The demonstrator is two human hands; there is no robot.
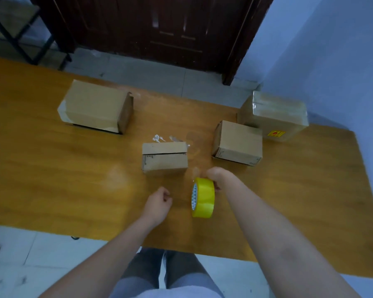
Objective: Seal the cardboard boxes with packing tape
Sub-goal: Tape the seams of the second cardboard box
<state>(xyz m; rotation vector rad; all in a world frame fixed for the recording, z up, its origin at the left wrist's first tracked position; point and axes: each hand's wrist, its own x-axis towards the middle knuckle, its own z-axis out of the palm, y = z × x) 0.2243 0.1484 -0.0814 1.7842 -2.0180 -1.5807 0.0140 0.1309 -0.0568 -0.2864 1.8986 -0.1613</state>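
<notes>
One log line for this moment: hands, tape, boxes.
right hand: holds tape roll | left hand: curled beside roll, grip unclear | nearest box: flap seam untaped | far-right box: taped | table: four boxes
</notes>
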